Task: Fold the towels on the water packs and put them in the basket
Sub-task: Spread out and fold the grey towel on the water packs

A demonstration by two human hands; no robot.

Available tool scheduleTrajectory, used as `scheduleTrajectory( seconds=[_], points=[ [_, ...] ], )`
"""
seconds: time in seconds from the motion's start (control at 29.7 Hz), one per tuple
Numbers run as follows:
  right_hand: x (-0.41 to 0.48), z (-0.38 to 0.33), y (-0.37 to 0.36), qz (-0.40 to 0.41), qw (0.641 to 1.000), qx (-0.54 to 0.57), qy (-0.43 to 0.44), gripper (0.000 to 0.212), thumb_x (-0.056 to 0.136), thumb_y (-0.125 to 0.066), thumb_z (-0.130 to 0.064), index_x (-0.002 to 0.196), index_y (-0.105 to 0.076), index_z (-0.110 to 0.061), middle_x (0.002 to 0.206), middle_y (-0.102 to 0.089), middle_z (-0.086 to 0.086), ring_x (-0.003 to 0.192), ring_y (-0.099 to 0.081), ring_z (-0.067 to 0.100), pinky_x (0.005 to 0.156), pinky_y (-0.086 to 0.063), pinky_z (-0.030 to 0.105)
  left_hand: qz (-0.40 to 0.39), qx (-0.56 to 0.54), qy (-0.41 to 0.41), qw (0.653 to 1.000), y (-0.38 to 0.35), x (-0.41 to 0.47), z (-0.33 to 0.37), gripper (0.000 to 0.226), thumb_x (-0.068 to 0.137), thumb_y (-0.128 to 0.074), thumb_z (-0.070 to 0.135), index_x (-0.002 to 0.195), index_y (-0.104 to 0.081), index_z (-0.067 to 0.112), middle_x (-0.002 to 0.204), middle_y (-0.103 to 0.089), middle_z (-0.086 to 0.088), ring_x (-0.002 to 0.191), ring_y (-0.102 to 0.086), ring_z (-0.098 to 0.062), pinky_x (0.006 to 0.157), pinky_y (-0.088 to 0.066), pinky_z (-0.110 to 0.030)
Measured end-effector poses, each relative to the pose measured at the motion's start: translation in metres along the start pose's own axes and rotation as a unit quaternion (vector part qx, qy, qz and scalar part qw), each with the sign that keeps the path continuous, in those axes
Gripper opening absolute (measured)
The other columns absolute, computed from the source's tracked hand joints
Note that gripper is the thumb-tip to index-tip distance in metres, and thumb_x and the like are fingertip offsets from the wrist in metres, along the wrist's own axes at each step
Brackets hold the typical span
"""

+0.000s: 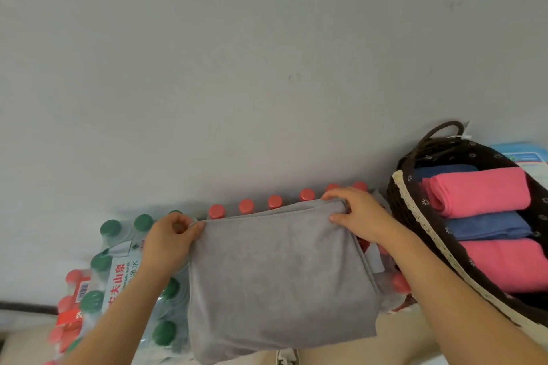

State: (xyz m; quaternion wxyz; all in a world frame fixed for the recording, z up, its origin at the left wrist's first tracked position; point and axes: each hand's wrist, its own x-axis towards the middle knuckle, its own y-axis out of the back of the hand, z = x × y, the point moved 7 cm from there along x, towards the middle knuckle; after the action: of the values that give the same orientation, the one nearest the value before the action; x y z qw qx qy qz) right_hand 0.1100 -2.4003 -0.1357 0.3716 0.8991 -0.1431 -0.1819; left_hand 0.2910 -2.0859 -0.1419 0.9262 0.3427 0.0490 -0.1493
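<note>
A grey towel (275, 278) lies folded over the shrink-wrapped water packs (118, 270), its near edge hanging past them. My left hand (169, 243) pinches the towel's far left corner. My right hand (358, 213) grips the far right corner, thumb on the near side. To the right stands the dark woven basket (415, 216) with a lace-trimmed lining. Inside it lie folded pink towels (480, 195) and blue towels (489, 227).
Red-capped bottles (246, 206) line the far edge against a plain grey wall (267, 68); green-capped bottles (109, 228) sit at the left. A blue-and-white package (522, 157) shows behind the basket. Pale floor and a white shoe (286, 357) appear below.
</note>
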Motion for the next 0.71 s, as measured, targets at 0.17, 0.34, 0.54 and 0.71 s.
scheduleTrajectory(
  seconds=[0.17, 0.34, 0.54, 0.71],
  points=[
    [0.007, 0.003, 0.006, 0.013, 1.0, -0.005, -0.022, 0.012, 0.081, -0.073, -0.019, 0.09, -0.069, -0.026, 0.087, -0.066, -0.011, 0.081, -0.06, 0.004, 0.063, -0.039, 0.013, -0.005, -0.027, 0.012, 1.0, 0.002, -0.002, -0.003, 0.02, 0.079, -0.076, 0.022, 0.071, -0.061, 0.012, 0.067, -0.065, -0.002, 0.063, -0.058, -0.018, 0.063, -0.046, -0.031],
    [0.012, 0.005, 0.02, 0.041, 0.995, 0.082, -0.044, 0.004, 0.081, -0.075, -0.023, 0.078, -0.074, -0.02, 0.086, -0.07, -0.011, 0.083, -0.063, 0.002, 0.077, -0.048, 0.021, -0.006, -0.061, 0.025, 0.998, 0.004, -0.002, -0.005, 0.02, 0.077, -0.077, 0.023, 0.07, -0.062, 0.012, 0.069, -0.067, -0.006, 0.064, -0.058, -0.018, 0.064, -0.047, -0.032],
    [0.016, 0.002, 0.016, 0.042, 0.997, 0.059, -0.008, 0.007, 0.087, -0.068, -0.024, 0.081, -0.067, -0.02, 0.083, -0.067, -0.009, 0.079, -0.061, 0.003, 0.07, -0.043, 0.019, -0.013, -0.083, 0.036, 0.996, 0.002, -0.005, -0.006, 0.02, 0.077, -0.078, 0.022, 0.074, -0.064, 0.007, 0.072, -0.068, -0.009, 0.066, -0.059, -0.019, 0.063, -0.049, -0.031],
    [0.019, 0.001, 0.011, 0.038, 0.999, 0.031, -0.008, 0.007, 0.086, -0.069, -0.024, 0.082, -0.067, -0.019, 0.082, -0.066, -0.008, 0.077, -0.059, 0.003, 0.06, -0.038, 0.009, -0.018, -0.088, 0.04, 0.995, 0.001, -0.004, -0.006, 0.02, 0.078, -0.077, 0.021, 0.075, -0.064, 0.006, 0.072, -0.067, -0.01, 0.066, -0.058, -0.019, 0.061, -0.047, -0.028]
  ],
)
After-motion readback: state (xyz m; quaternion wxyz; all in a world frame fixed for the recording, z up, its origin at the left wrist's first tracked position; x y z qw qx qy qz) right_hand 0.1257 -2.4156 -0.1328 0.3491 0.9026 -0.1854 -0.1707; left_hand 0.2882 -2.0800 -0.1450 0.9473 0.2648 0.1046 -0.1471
